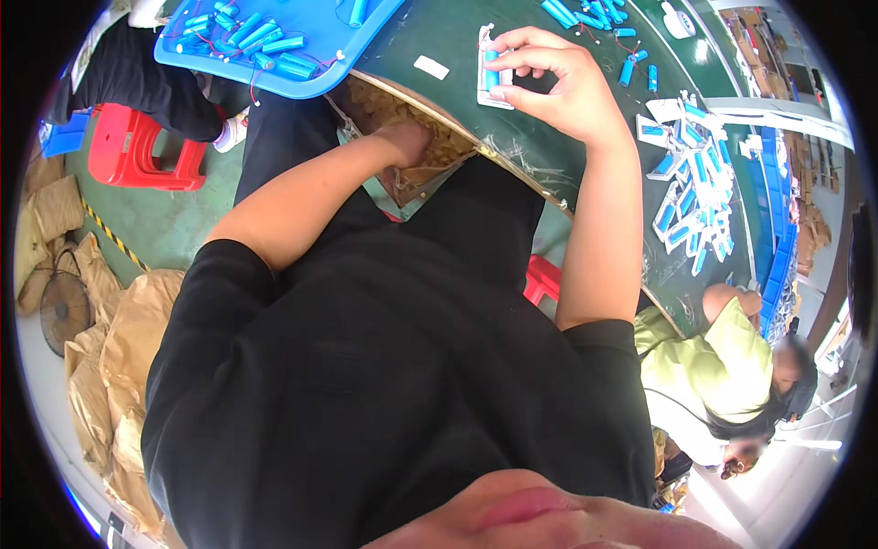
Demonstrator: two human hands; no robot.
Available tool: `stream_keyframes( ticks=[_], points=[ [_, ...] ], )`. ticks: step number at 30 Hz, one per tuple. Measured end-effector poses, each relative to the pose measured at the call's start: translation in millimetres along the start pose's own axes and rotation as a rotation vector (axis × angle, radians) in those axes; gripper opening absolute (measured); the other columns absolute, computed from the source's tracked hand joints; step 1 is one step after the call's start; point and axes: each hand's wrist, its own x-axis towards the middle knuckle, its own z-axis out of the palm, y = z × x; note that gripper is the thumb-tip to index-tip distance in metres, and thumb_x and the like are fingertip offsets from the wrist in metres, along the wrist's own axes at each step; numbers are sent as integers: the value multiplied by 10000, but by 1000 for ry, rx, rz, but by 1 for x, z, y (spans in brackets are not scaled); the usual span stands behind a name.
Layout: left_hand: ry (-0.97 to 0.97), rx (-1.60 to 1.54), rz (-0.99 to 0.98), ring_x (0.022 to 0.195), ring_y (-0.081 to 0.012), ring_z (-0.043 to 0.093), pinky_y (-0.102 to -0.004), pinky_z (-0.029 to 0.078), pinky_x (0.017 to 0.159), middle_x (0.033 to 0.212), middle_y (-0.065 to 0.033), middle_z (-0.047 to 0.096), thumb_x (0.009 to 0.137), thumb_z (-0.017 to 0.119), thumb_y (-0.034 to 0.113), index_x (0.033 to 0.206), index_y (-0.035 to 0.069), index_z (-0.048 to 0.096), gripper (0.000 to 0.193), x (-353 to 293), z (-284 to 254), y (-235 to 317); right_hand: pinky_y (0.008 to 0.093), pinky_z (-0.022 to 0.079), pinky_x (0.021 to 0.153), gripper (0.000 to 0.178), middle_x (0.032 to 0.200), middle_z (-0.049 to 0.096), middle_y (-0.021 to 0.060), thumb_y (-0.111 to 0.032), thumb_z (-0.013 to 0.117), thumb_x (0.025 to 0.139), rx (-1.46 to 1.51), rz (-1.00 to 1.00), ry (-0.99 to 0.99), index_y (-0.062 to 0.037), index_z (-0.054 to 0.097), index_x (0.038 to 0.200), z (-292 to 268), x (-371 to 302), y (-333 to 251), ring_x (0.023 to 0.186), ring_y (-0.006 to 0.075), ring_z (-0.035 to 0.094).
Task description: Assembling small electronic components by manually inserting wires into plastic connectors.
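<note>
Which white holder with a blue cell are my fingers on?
The single holder at your right hand, set apart on the left; the other holders lie heaped together farther right.

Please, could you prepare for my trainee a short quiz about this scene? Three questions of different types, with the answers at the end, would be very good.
1. Which colour is the large tray at the upper left of the picture? A) Red; B) Blue; C) White.
2. True or false: the left grip is inside this tray.
3. Fill in the missing word: the fingers and thumb of the right grip are on a white holder that contains a blue ______.

Key:
1. B.
2. False; it is in a box of yellowish pieces.
3. Cylinder.
</note>
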Motion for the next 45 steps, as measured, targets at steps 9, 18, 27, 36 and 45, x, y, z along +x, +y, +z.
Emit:
stream_keyframes(
  ticks=[9, 18, 27, 36, 45],
  points=[
    [-83, 3, -32, 1134, -387, 690, -482, 557, 942, 1196, -200, 726, 894, 633, 185, 1162, 48, 737, 319, 6, -1, -2, 314, 517, 875, 333, 1165, 689, 37, -43, 866, 741, -14, -40, -34, -58, 798, 1066, 2, -6, 17, 1002, 172, 651],
    [277, 83, 60, 894, -388, 725, -527, 590, 771, 970, -194, 739, 910, 614, 255, 1088, 103, 699, 249, -8, -1, 8, 319, 525, 875, 340, 1106, 654, 48, -49, 839, 703, -30, -87, 13, -34, 703, 1015, 4, -1, 4, 984, 202, 646],
    [89, -407, 584, 676, -289, 692, -393, 523, 632, 746, -117, 696, 922, 676, 152, 938, 68, 686, 86, -149, -98, 63, 259, 479, 693, 354, 1105, 684, 8, -164, 884, 784, -22, 56, 507, -83, 745, 1099, -27, -32, 10, 808, 110, 576],
    [137, -411, 462, 663, -355, 612, -469, 453, 620, 702, -180, 608, 995, 663, 241, 801, -13, 584, 329, -229, -75, 17, 479, 474, 1080, 367, 1257, 682, 225, -193, 799, 819, -825, 523, 1088, -32, 729, 1142, -108, -163, 22, 1208, 400, 627],
    [-92, -60, 336, 905, -411, 687, -500, 536, 791, 934, -187, 713, 1019, 583, 304, 1021, 43, 665, 274, -205, -122, 36, 448, 529, 982, 344, 1157, 707, 225, -199, 779, 838, -746, 596, 1050, -26, 754, 1135, -113, -125, 47, 1065, 373, 685]
  ],
)
